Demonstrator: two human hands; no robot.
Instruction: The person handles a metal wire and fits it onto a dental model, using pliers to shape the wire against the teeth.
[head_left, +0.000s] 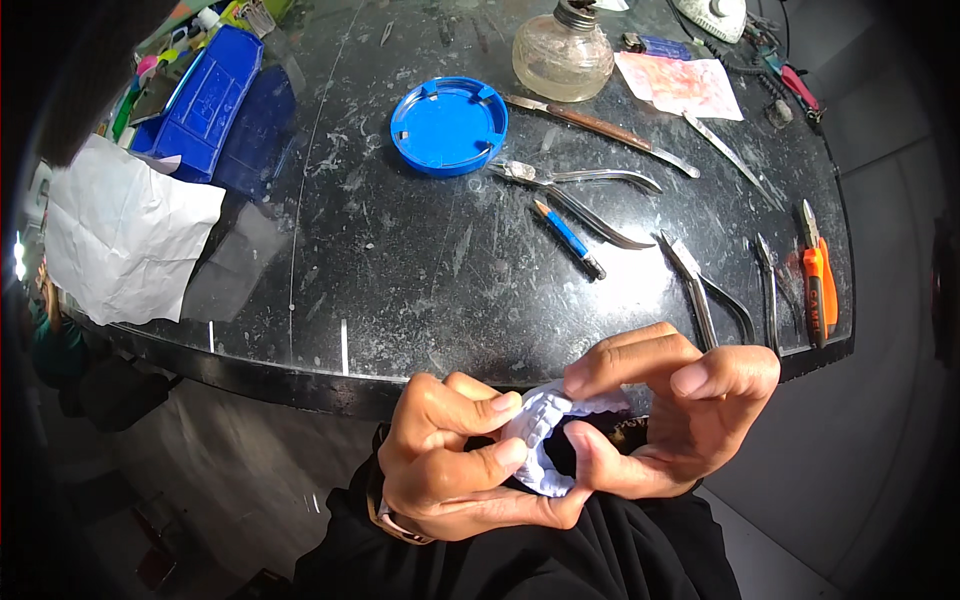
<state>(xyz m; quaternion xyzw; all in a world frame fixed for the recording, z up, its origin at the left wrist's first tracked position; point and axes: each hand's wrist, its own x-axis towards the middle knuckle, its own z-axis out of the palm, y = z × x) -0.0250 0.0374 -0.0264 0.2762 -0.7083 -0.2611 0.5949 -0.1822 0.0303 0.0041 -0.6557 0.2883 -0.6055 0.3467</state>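
A pale lavender-white dental cast (541, 420), horseshoe-shaped with moulded teeth, is held over my lap just off the table's front edge. My left hand (450, 465) is closed round its left side, thumb and fingertip pressing near the teeth. From the right, my right hand (690, 415) grips the cast, one fingertip on its upper edge and the thumb by its inner opening. Whether a small piece sits between the right fingertips cannot be made out. Nearest beyond the hands lie silver pliers (690, 285), handles toward me.
On the black table (400, 270) lie a blue round dish (450, 128), more pliers (545, 180), a blue pencil (568, 238), a wooden-handled knife (610, 131) and orange-handled pliers (818, 285). A glass burner (562, 58) stands behind. Left are white paper (130, 235) and a blue box (205, 110).
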